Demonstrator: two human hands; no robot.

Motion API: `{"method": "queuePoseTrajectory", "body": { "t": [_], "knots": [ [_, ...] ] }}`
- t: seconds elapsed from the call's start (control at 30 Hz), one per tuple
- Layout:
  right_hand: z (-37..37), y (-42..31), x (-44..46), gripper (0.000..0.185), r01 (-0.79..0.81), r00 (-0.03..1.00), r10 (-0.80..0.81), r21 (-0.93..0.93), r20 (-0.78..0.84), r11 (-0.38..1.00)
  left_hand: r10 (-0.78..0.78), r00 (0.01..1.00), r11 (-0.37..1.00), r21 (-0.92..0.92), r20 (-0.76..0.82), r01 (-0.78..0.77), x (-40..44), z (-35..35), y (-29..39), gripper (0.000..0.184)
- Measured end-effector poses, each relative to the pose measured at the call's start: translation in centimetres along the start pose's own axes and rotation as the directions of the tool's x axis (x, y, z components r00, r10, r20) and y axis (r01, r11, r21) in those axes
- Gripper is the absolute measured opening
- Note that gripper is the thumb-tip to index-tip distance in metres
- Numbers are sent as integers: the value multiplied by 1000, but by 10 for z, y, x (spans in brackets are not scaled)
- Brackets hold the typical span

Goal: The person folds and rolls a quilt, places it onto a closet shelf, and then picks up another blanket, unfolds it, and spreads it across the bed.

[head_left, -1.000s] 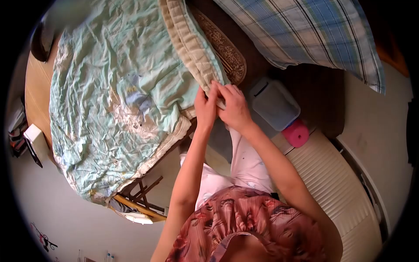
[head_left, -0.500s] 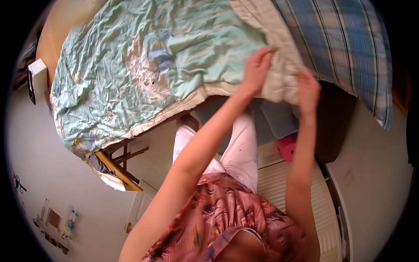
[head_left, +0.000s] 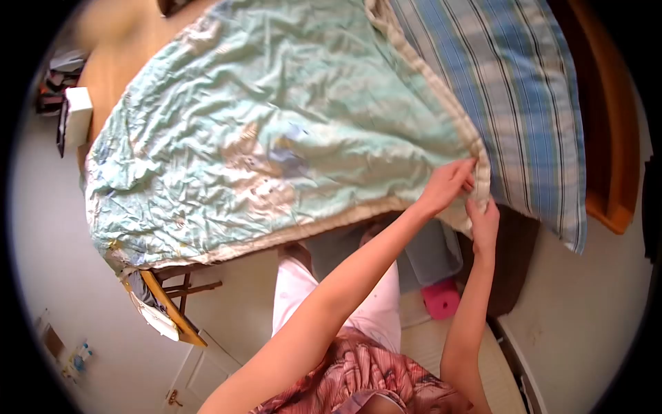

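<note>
A pale green quilt point(head_left: 331, 131) with a cream border and printed figures lies spread over a wooden surface, wrinkled most on the left. At its right corner, my left hand point(head_left: 447, 186) is closed on the cream border point(head_left: 414, 58), fingers curled at the edge. Just below and to the right, my right hand point(head_left: 485, 222) pinches the same corner between thumb and fingers. A blue striped pillow point(head_left: 510, 103) lies right beside that border.
A wooden frame end point(head_left: 610, 138) rises beyond the pillow. Below the quilt are grey containers point(head_left: 431, 259) and a pink object point(head_left: 441, 299). A white box point(head_left: 79, 110) stands at the left, and a wooden chair-like piece point(head_left: 165, 303) is near the lower left.
Both hands have moved lower in view and closer together at the quilt corner. The quilt's right part lies flatter, its cream border now a narrower strip along the pillow.
</note>
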State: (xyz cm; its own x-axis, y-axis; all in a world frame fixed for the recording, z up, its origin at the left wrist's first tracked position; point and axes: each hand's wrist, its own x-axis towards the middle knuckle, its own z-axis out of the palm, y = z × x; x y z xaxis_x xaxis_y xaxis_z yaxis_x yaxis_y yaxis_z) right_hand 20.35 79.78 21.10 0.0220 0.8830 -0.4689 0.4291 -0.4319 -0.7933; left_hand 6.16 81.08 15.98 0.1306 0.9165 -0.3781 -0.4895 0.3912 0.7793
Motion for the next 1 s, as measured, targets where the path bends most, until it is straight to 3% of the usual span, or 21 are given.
{"method": "queuePoseTrajectory", "body": {
  "t": [0.03, 0.13, 0.23, 0.27, 0.3, 0.37, 0.47, 0.57, 0.67, 0.77, 0.83, 0.9, 0.93, 1.0],
  "knots": [
    [2, -4, -5, 34, 25, 1000, -25, -66, 2, 998, 16, 991, 982, 188, -129, 9, 2, -14, 5, 57],
    [29, -25, -28, 32, 140, 990, -133, -163, 52, 977, 200, 884, 920, 392, -423, -21, 21, -49, 26, 71],
    [79, -58, -64, 31, 249, 961, -217, -195, 172, 949, 46, 951, 854, 506, -306, 121, 11, -55, 49, 87],
    [92, -59, -70, 30, 271, 953, -220, -255, 210, 928, 76, 951, 802, 584, -301, 121, 7, -58, 54, 95],
    [102, -60, -74, 29, 291, 944, -219, -315, 246, 903, 78, 951, 810, 575, -299, 114, 3, -68, 59, 88],
    [111, -68, -79, 30, 263, 938, -183, -264, 294, 928, -28, 952, 794, 572, -306, 207, -5, -92, 67, 84],
    [117, -77, -91, 29, 322, 906, -210, -276, 367, 906, 265, 907, 798, 602, -326, -16, 0, -127, 61, 75],
    [133, -82, -112, 29, 355, 859, -204, -259, 470, 899, 269, 799, 796, 591, -538, 129, 16, -146, 84, 69],
    [145, -86, -125, 31, 346, 812, -178, -212, 556, 914, 157, 835, 784, 580, -527, 219, 26, -173, 123, 66],
    [169, -93, -132, 38, 314, 820, -144, -224, 554, 923, 140, 830, 904, 412, -540, 115, 38, -213, 142, 62],
    [188, -93, -134, 44, 341, 795, -181, -178, 579, 923, 438, 728, 856, 492, -527, -159, 0, -237, 176, 60],
    [215, -102, -140, 48, 367, 757, -206, -143, 620, 919, 588, 623, 800, 259, -516, -541, -48, -276, 203, 59],
    [233, -106, -144, 49, 385, 711, -213, -117, 670, 915, 570, 630, 820, 308, -528, -483, -81, -305, 217, 61],
    [274, -110, -154, 52, 413, 604, -220, -64, 766, 909, 583, 531, 762, 188, -615, -620, -147, -364, 223, 58]
  ]
}}
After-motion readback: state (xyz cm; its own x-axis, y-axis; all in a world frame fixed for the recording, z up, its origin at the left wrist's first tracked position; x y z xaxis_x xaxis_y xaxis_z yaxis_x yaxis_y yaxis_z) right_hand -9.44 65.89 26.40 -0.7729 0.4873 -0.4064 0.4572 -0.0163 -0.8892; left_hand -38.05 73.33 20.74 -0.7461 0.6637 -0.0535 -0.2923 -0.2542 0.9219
